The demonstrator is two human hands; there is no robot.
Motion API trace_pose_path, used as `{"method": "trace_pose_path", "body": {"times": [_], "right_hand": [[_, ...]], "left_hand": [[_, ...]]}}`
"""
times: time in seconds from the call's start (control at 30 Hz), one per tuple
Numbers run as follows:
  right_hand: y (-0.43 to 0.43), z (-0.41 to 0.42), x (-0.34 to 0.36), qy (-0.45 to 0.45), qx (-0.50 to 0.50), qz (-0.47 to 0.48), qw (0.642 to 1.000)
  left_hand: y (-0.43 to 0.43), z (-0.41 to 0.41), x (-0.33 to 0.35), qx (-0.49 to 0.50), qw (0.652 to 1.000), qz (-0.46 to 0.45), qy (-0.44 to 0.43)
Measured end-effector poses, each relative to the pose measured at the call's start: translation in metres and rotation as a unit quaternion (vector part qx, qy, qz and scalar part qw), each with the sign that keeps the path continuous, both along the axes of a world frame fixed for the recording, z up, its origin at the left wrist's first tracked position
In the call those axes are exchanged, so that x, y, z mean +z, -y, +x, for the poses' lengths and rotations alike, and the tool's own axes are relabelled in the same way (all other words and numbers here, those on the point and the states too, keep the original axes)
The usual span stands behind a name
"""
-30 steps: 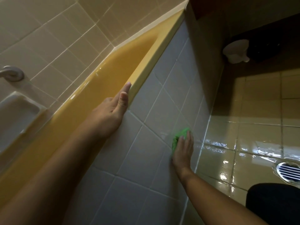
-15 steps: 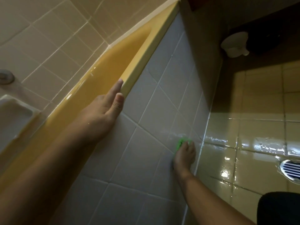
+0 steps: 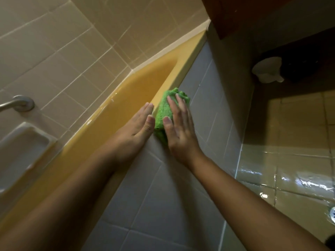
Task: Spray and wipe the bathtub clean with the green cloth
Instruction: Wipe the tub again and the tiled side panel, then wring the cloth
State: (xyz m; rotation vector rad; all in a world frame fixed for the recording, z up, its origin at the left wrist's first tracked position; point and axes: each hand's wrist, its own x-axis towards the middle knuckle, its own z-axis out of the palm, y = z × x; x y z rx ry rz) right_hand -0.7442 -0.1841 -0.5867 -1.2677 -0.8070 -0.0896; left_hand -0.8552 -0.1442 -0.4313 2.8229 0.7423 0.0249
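Note:
The yellow bathtub (image 3: 126, 98) runs diagonally from lower left to upper right, its outer side faced with grey tiles (image 3: 163, 196). The green cloth (image 3: 163, 113) lies bunched over the tub's rim. My right hand (image 3: 179, 131) presses flat on the cloth, fingers straight, thumb along the cloth's left edge. My left hand (image 3: 134, 131) rests flat on the rim just left of the cloth, fingers together and straight. No spray bottle is in view.
Beige wall tiles rise behind the tub, with a metal grab bar (image 3: 20, 104) and a recessed soap dish (image 3: 23, 151) at left. A wet, glossy tiled floor (image 3: 290, 178) lies at right with a drain (image 3: 332, 213) at the edge. A white fitting (image 3: 268, 72) sits in the dark corner.
My right hand has carried the green cloth up from the low tiles near the floor onto the tub's rim, beside my left hand. The left hand stays on the rim.

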Motion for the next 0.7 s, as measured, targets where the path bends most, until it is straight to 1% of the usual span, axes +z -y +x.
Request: {"method": "trace_pose_path", "body": {"times": [0.03, 0.1, 0.17, 0.3, 0.47, 0.53, 0.63, 0.7], "right_hand": [[-0.003, 0.006, -0.011, -0.021, -0.004, 0.000, 1.000], [-0.008, 0.008, -0.041, -0.116, -0.006, -0.006, 0.993], [-0.012, 0.006, -0.080, -0.209, -0.009, -0.022, 0.978], [-0.007, -0.003, -0.162, -0.326, -0.016, -0.068, 0.943], [0.002, -0.022, -0.245, -0.463, -0.008, -0.146, 0.874], [0.002, -0.029, -0.274, -0.518, -0.005, -0.177, 0.837], [-0.007, -0.033, -0.294, -0.587, -0.012, -0.184, 0.788], [-0.020, -0.029, -0.294, -0.626, -0.036, -0.182, 0.758]], "left_hand": [[-0.001, 0.003, 0.000, 0.000, 1.000, 0.003, 0.000], [-0.002, 0.009, 0.000, 0.004, 1.000, 0.002, -0.001], [-0.002, 0.013, -0.001, 0.005, 1.000, 0.005, -0.006], [-0.002, 0.016, -0.001, 0.007, 1.000, 0.009, -0.011], [0.001, 0.019, -0.001, 0.006, 1.000, 0.020, -0.004], [0.003, 0.020, -0.002, 0.005, 1.000, 0.027, -0.006], [0.006, 0.020, -0.001, 0.005, 0.999, 0.032, -0.010], [0.006, 0.021, -0.001, 0.003, 0.999, 0.039, -0.015]]}}
